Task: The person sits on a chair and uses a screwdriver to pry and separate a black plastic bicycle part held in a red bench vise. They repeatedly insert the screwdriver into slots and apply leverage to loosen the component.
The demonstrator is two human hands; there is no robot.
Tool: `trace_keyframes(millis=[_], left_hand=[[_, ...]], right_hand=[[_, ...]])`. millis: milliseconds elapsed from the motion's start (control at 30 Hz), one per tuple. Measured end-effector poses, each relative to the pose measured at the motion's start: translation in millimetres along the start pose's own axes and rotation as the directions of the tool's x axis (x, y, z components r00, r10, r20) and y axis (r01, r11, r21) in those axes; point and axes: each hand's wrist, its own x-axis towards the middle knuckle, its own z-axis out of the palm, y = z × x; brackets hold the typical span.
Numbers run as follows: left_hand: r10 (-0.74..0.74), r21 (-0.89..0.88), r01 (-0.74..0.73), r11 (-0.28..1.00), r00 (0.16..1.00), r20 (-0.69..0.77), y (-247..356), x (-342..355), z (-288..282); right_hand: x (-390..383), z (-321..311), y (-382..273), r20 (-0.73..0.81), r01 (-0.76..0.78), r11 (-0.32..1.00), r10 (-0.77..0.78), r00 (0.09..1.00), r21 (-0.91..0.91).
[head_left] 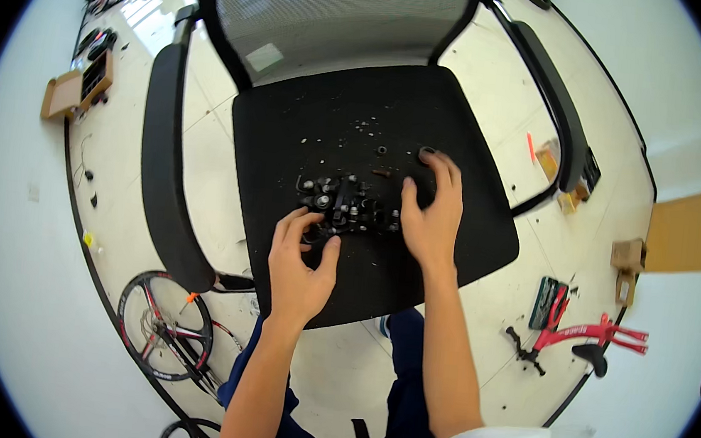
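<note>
A cluster of small black mechanical parts with silver bolts lies on a black chair seat. My left hand rests at its lower left, fingers curved and apart against the parts. My right hand is right of the cluster, thumb and fingers apart, its index fingertip at a small dark ring-shaped part; whether they touch is hard to tell. A small nut or spacer and a short brownish piece lie above the cluster among pale flecks.
Armrests flank the seat beneath a mesh backrest. On the floor lie a wheeled frame at lower left, a red bike frame and green case at right. Cardboard boxes and an open box sit by the walls.
</note>
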Motion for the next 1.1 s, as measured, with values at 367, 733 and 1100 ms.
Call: trace_keyframes(millis=[367,733,1100], left_hand=[[-0.060,-0.133,0.051,0.990,0.996,-0.068,-14,9,22],[0.509,0.306,-0.442,0.843,0.839,-0.191,-8,-88,25],[0.348,0.432,-0.265,0.862,0.929,-0.124,14,-195,-28]], right_hand=[[4,25,50,-0.007,-0.092,0.996,0.092,0.996,-0.016],[-157,-266,136,-0.015,-0.484,0.855,0.496,0.868,0.187],[-249,-641,320,-0.417,-0.598,0.348,0.471,0.777,-0.722]])
